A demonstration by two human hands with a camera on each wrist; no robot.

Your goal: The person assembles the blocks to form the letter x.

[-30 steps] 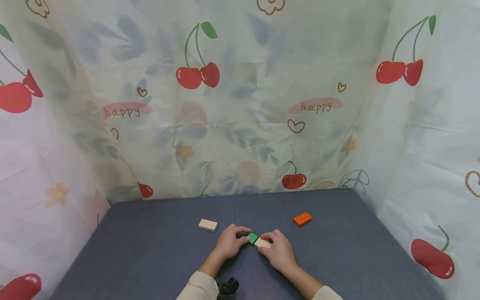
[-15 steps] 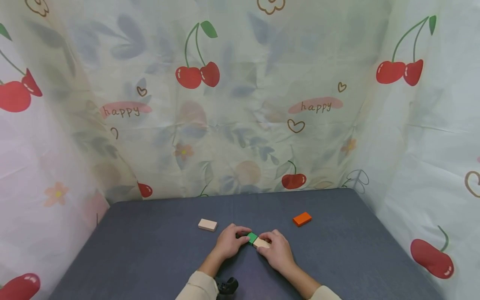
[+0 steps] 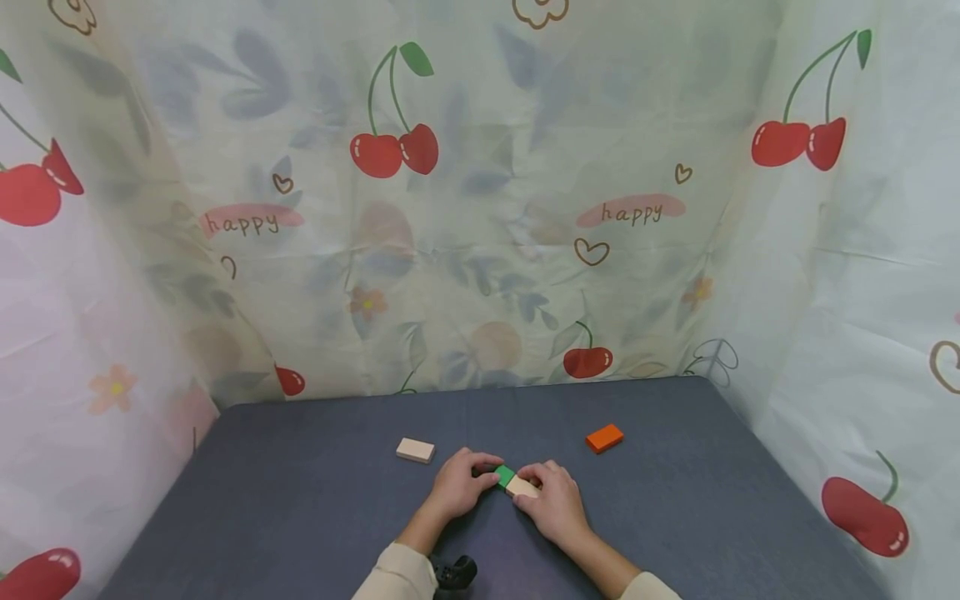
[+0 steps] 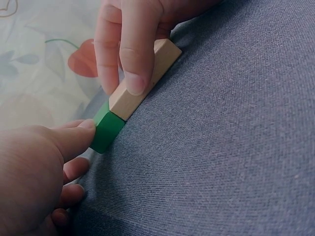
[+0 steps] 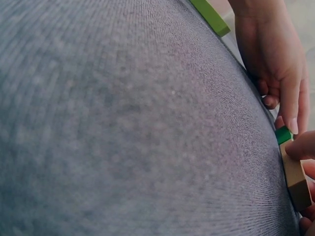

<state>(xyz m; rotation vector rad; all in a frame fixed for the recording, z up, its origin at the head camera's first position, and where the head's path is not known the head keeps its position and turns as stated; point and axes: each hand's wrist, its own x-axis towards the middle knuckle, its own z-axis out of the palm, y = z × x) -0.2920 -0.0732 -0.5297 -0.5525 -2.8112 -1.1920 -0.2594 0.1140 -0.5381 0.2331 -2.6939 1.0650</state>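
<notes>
My left hand pinches a small green block between thumb and fingers at the middle of the table. Against it, end to end, lies a longer plain wooden block, which my right hand grips with thumb and fingertips. In the left wrist view the green block and the wooden block meet in one line on the dark cloth. The right wrist view shows the same pair at its right edge, the wooden block partly behind the fingers.
A pale block lies beyond the left hand and an orange block at the back right. A lime-green block shows in the right wrist view. Beside the left sleeve is a black device. Printed curtains enclose the dark table.
The wooden block has shifted slightly left with my right hand, and the small gap between it and the green block has gone. My left hand has stayed in place.
</notes>
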